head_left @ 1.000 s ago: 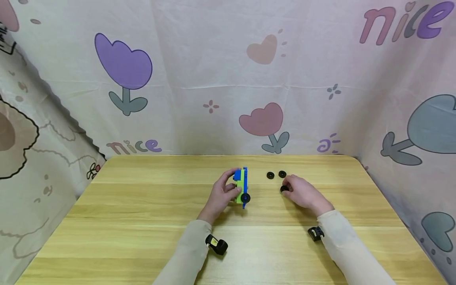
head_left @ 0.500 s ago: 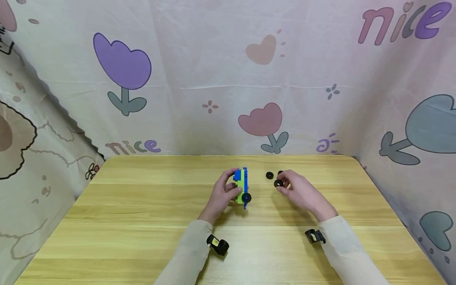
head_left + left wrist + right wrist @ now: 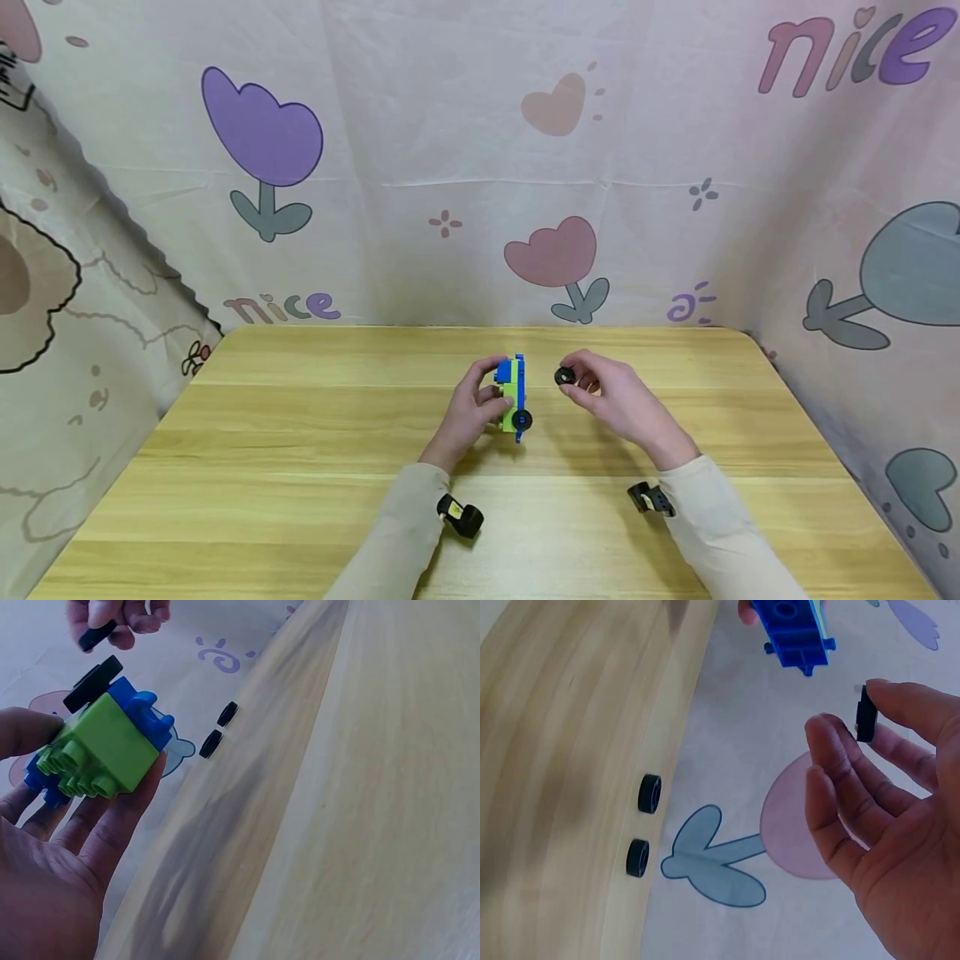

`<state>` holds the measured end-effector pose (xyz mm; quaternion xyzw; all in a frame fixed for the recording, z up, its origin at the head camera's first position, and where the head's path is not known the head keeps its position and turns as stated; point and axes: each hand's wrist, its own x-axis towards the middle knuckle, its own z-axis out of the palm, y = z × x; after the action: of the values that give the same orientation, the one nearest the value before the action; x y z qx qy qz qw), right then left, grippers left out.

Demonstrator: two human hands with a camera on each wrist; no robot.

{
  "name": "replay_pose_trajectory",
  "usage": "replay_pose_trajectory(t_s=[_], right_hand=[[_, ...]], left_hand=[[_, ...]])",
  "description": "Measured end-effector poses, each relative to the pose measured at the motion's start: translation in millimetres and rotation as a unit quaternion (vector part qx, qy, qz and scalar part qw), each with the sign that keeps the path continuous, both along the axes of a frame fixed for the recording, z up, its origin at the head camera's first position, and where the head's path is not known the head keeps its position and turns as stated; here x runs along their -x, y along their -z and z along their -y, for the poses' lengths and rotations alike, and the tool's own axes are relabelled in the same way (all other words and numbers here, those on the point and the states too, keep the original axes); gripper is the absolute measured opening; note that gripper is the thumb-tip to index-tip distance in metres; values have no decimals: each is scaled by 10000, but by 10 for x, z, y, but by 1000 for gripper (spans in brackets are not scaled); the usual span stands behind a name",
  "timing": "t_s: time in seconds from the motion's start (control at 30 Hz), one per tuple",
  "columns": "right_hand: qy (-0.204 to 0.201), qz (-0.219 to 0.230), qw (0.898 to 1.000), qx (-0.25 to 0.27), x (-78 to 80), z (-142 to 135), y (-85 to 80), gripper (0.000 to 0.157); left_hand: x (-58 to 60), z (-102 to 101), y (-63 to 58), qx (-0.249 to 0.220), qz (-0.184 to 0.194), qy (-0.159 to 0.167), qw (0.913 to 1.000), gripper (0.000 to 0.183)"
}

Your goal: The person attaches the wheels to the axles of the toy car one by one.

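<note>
While your left hand (image 3: 468,410) grips the block car (image 3: 512,392) above the table (image 3: 300,433), your right hand (image 3: 611,396) pinches a wheel (image 3: 565,376) just beside it. Two wheels (image 3: 643,825) lie behind.

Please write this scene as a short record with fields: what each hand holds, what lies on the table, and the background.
left hand: the left hand grips a green and blue block car with one black wheel fitted
right hand: the right hand pinches a loose black wheel beside the car, apart from it
table: wooden table; two spare black wheels lie on it
background: cloth with tulips and hearts
</note>
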<state>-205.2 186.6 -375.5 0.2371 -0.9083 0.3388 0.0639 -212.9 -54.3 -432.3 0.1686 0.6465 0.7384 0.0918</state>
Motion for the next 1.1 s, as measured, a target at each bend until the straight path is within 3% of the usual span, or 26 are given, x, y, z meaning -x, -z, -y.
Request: replay_pose_trajectory(t_s=[0.1,0.23,1.1], right_hand=[[-31,10,10000,32,-3,52,-14,28],[-100,6,9999,65,-1,116,-23,30],[-268,52,9993,244,70,341,44,29]], left_hand=[[58,-13,110,-34,-5,-8,10000,62],[73,-23,155,-59,-44,-36,10000,60],[41,-39,193,-127,-67,127,9998,58]])
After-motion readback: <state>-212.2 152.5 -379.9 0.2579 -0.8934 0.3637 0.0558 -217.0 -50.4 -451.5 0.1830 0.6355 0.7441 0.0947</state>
